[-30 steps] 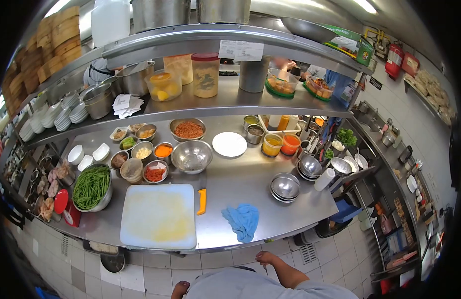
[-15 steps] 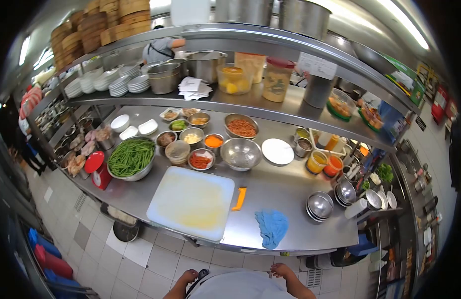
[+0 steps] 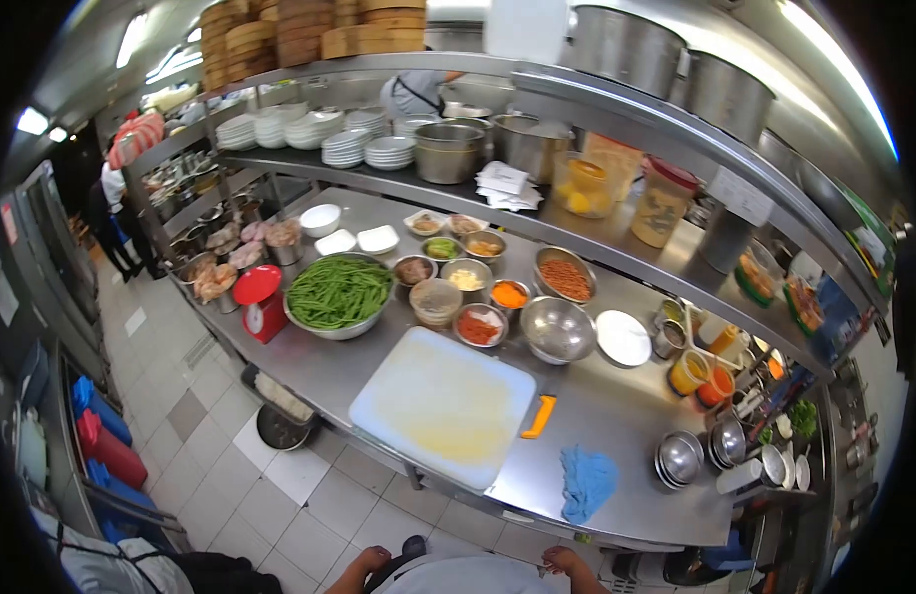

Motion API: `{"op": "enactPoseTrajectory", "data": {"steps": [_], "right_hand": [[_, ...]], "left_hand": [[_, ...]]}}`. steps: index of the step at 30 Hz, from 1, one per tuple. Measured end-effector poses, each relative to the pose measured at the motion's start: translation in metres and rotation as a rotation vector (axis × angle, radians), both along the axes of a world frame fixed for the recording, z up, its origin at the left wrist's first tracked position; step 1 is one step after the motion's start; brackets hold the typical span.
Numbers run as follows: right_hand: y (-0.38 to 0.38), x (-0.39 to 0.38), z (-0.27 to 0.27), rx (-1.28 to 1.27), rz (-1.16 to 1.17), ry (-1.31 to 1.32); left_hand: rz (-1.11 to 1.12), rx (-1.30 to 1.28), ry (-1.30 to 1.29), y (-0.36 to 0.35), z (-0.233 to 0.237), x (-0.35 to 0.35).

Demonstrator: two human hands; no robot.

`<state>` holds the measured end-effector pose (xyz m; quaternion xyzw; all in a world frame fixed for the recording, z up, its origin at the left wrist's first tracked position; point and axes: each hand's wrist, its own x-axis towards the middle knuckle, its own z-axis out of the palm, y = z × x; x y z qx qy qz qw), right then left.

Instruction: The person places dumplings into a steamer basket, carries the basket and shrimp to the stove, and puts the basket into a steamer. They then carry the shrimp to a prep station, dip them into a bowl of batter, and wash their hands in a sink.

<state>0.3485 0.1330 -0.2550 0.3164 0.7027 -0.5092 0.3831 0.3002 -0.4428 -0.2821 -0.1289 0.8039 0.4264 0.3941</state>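
Both of my hands hang low in front of the steel table's near edge, apart from everything on it. My left hand (image 3: pixel 376 557) has loosely bent fingers and no visible object in it. The right one, my right hand (image 3: pixel 556 560), is likewise loosely curled, with nothing visible in it. Above them on the table lies a white cutting board (image 3: pixel 444 406) with yellowish stains. To its right rests a knife with an orange handle (image 3: pixel 539 417), its blade toward an empty steel bowl (image 3: pixel 559 330). A crumpled blue cloth (image 3: pixel 587 483) lies near the front edge.
Green beans fill a large bowl (image 3: pixel 339 293) beside a red scale (image 3: pixel 261 305). Several small bowls of cut ingredients stand behind the board. A white plate (image 3: pixel 624 338) and stacked steel bowls (image 3: pixel 679 457) are at right. A person in an apron (image 3: pixel 111 572) is at lower left.
My view has turned left, so the table's things appear farther right. Another person has come into view at lower left. My hands still hang low; the board, knife and cloth keep their places.
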Motion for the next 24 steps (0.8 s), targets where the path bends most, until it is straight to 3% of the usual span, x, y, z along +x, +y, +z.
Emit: {"op": "enactPoseTrajectory", "data": {"steps": [4,7,14,24], "right_hand": [[-0.042,-0.051,-0.010,-0.033,0.098,0.002],[-0.095,-0.087,0.017,-0.029,0.139,0.078],[-0.177,-0.143,0.029,-0.025,0.261,0.096],[-0.213,-0.165,0.032,0.017,0.345,0.083]], "left_hand": [[0.089,-0.035,-0.084,-0.050,0.002,0.024],[0.141,-0.056,-0.110,-0.078,0.015,0.029],[0.305,0.071,-0.052,-0.135,-0.011,0.007],[0.548,0.190,-0.112,-0.172,-0.005,0.016]]}}
